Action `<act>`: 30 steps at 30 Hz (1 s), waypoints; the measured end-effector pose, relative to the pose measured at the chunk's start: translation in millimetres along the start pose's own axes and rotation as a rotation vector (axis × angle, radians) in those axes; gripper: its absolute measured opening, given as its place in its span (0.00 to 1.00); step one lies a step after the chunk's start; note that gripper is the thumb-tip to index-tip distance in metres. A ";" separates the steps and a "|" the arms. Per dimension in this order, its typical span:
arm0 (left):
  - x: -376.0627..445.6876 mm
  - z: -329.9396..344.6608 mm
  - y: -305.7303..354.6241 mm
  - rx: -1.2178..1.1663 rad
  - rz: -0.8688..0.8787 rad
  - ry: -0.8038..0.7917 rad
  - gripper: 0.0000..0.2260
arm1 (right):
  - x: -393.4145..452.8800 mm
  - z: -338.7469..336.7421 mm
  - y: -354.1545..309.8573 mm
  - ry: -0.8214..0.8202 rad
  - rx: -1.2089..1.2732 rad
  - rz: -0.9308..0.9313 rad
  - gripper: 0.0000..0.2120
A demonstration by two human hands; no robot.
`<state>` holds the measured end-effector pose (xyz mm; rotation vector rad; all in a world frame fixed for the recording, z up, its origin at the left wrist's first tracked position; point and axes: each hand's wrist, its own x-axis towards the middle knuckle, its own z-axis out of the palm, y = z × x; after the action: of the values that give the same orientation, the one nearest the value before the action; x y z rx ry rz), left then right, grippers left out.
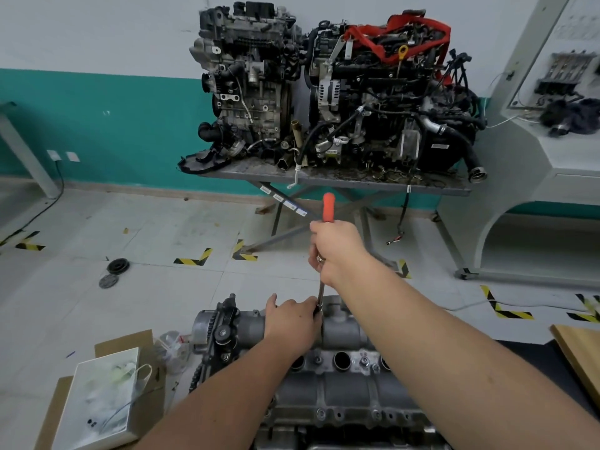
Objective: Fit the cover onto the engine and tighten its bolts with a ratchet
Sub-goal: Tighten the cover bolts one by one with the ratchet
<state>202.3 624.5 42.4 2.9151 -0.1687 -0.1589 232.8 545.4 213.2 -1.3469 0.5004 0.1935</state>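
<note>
Right hand (336,251) wraps the ratchet (327,209) high by its orange grip, left hand (293,319) pinching the head steady on the cover's (341,329) far edge (stiff metal, probably slippery).

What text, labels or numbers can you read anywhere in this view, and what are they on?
No text can be read in this view.
White stickers on the metal table's cross brace: print too small.
Label on the black housing of the right-hand engine: blurred.
Panel markings on the grey trainer stand: too faint.
Ratchet and engine cover: no marking visible.
</note>
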 end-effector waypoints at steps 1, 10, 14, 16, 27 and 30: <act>-0.3 0.7 -0.9 0.000 0.001 0.008 0.13 | -0.5 2.0 0.6 0.026 0.004 -0.004 0.02; 1.9 0.6 -0.8 0.022 0.003 -0.023 0.14 | -4.4 -6.5 -18.0 -0.359 -1.611 -0.801 0.09; 2.5 -0.1 -0.1 0.033 0.004 -0.021 0.14 | -13.5 1.3 -12.1 -0.555 -1.779 -0.967 0.12; 2.0 0.4 -0.4 0.025 0.003 -0.020 0.14 | -12.2 2.6 -14.0 -0.537 -1.612 -0.808 0.12; 2.0 2.0 -0.3 0.005 -0.004 -0.012 0.12 | -3.9 3.9 -6.1 -0.204 -1.075 -0.459 0.10; 1.6 2.7 -1.9 0.004 0.003 -0.014 0.12 | -6.3 -0.7 -5.6 -0.221 -1.260 -0.655 0.09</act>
<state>203.8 625.5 39.2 2.9185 -0.1762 -0.1780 229.4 544.4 220.9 -2.5910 -0.3786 0.0991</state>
